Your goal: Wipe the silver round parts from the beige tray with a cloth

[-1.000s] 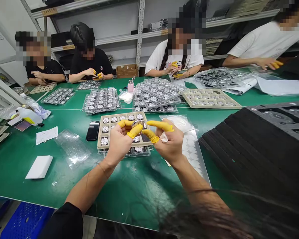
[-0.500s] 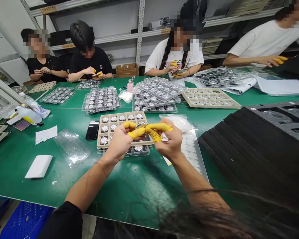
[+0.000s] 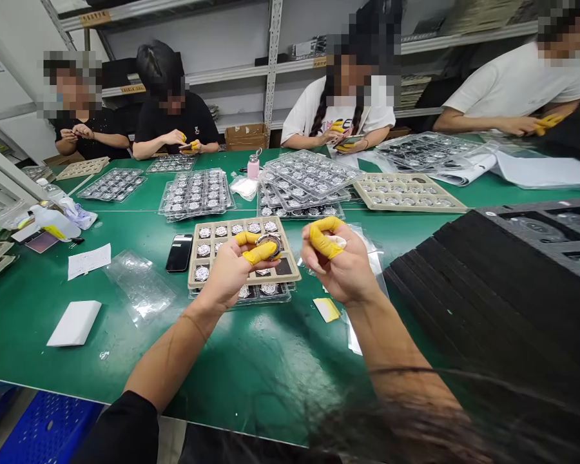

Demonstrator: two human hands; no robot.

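Observation:
My left hand [image 3: 225, 274] pinches a round metal watch case [image 3: 272, 242] between thumb and fingers that wear yellow finger cots. It hovers over a beige compartment tray [image 3: 191, 278] of round white watch parts. Apart from the case, to its right, my right hand [image 3: 343, 267] is curled, with yellow cots on the thumb and a finger. A small wad of white cloth or tissue [image 3: 338, 241] shows in its grip. Beneath the beige tray lies a clear plastic tray [image 3: 283, 295] with similar round parts.
A black phone [image 3: 178, 253] lies left of the tray. Stacked clear trays [image 3: 314, 174] and a pink bottle [image 3: 253, 167] stand behind. Black foam trays [image 3: 464, 277] rise at the right. A white block [image 3: 75, 323] rests front left. Several co-workers sit across the green table.
My right hand has parted from the watch case and moved right, keeping the white wad. The left hand still holds the case, now tilted more upright. A yellow-and-white card shows more fully.

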